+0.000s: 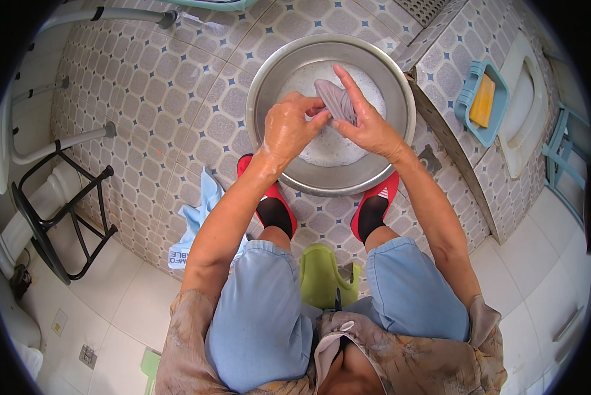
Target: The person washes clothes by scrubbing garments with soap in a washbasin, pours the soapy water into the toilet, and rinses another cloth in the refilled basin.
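Both hands hold a small grey-mauve piece of cloth above a wide metal basin on the tiled floor. Whitish, sudsy water lies in the basin. At the cloth's near left end, my left hand has its thumb and fingers closed in a pinch, with suds on its back and wrist. My right hand grips the right side between thumb and fingers, one finger stretched upward along it. The cloth is bunched and creased, so I cannot tell which garment it is.
To the right, a yellow soap bar lies in a blue plastic dish on a tiled ledge. A light-blue cloth is on the floor at the left. A green stool stands between my legs; a black metal frame is farther left.
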Tool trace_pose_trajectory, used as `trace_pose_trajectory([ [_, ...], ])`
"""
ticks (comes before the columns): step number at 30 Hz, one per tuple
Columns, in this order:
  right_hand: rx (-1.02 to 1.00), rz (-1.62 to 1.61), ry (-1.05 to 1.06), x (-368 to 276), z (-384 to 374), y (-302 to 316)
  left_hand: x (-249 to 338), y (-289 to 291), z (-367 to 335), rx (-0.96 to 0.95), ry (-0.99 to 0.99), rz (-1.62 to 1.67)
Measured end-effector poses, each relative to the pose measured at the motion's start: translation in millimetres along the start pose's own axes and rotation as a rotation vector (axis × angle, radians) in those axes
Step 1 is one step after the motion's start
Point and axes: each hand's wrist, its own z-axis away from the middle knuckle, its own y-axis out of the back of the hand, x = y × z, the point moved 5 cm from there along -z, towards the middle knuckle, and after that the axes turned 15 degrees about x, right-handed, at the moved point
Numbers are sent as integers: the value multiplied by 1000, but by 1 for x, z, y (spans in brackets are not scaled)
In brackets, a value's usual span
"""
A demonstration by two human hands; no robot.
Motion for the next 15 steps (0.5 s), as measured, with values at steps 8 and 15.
trace_pose_trajectory([
  [8,65,-184,-201,15,1,1,-26,6,2,80,402,331],
  [15,98,-489,-430,56,-1,5,-50,18,5,134,786,583],
])
